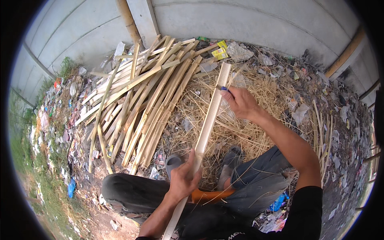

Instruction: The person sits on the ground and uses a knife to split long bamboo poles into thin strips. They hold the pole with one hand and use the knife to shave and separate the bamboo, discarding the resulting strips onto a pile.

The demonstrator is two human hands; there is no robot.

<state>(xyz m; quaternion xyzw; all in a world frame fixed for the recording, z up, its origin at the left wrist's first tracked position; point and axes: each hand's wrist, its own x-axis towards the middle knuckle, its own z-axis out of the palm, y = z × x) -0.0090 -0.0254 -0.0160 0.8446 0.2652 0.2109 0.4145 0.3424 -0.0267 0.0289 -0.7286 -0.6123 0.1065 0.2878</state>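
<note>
A long pale bamboo slat (210, 120) runs from my lap up toward the wall. My left hand (183, 178) grips its lower part, fingers wrapped around it. My right hand (239, 102) rests against the slat's upper part and holds a small blue pen (224, 89) with its tip at the slat's edge. I sit on the ground with my knees spread, in dark trousers and grey sandals (173, 162). An orange handle (210, 195) lies across my lap under the slat.
A fanned pile of split bamboo slats (144, 100) lies to the left. Straw-like shavings (256, 132) cover the ground ahead. Litter and scraps lie all around. A grey concrete wall (256, 20) with bamboo poles leaning on it closes the back.
</note>
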